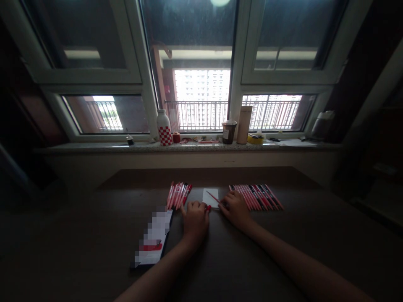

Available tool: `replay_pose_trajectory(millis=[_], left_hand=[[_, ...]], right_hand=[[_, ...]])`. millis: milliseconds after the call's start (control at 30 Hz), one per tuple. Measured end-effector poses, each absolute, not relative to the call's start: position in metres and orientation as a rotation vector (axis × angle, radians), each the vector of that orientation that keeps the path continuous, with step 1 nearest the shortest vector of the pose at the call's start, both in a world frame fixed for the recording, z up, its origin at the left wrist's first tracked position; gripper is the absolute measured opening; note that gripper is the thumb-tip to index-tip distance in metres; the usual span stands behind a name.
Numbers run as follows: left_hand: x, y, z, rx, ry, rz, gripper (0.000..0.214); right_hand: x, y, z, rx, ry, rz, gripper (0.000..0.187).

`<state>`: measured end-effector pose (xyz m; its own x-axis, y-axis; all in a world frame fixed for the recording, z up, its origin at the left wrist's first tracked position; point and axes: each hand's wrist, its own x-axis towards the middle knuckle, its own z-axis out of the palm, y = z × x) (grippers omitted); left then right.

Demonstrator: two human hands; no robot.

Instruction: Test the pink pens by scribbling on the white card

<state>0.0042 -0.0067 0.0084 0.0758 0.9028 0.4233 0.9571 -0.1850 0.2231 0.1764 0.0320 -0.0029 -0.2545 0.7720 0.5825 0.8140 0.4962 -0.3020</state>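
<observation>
A small white square, like a sheet of paper (206, 202), lies on the dark table between my hands. My right hand (234, 207) pinches a thin reddish pen-like stick (213, 196), its dark tip slanting up and left over the paper. Just left of the paper, my left hand (195, 218) is closed, with a small red piece (208, 208) at its fingertips; its kind is not clear. Beyond the left hand lies a bundle of pink and red pens (178, 193). To the right of my right hand, a row of pink, red and black pens (261, 197) lies side by side.
A phone-like flat object (157, 230) with a partly pixelated face lies left of my left forearm. On the windowsill (195, 147) behind the table stand a checked bottle (164, 130), a drink cup (229, 132), a tall tan container (244, 125) and a yellow roll (255, 139).
</observation>
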Motion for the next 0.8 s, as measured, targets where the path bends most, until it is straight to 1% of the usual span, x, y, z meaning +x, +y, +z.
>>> replay_pose_trajectory(millis=[233,367,633,800], left_hand=[[0.0046,-0.0069,0.01,-2.207,-1.943,-0.701,0.022],[0.0047,-0.0065,0.0097,-2.199,-1.955,-0.708,0.023],[0.0049,-0.0076,0.0112,-2.207,-1.941,-0.754,0.022],[0.0053,-0.0077,0.0112,-2.183,-1.952,-0.731,0.025]], right_hand=[[0.1758,0.0344,-0.0034,-1.241,-2.048,-0.006,0.006],[0.1752,0.036,-0.0051,-1.253,-2.04,0.055,0.007],[0.1751,0.0363,-0.0032,-1.281,-2.063,0.002,0.008],[0.1753,0.0391,-0.0048,-1.195,-2.07,0.04,0.008]])
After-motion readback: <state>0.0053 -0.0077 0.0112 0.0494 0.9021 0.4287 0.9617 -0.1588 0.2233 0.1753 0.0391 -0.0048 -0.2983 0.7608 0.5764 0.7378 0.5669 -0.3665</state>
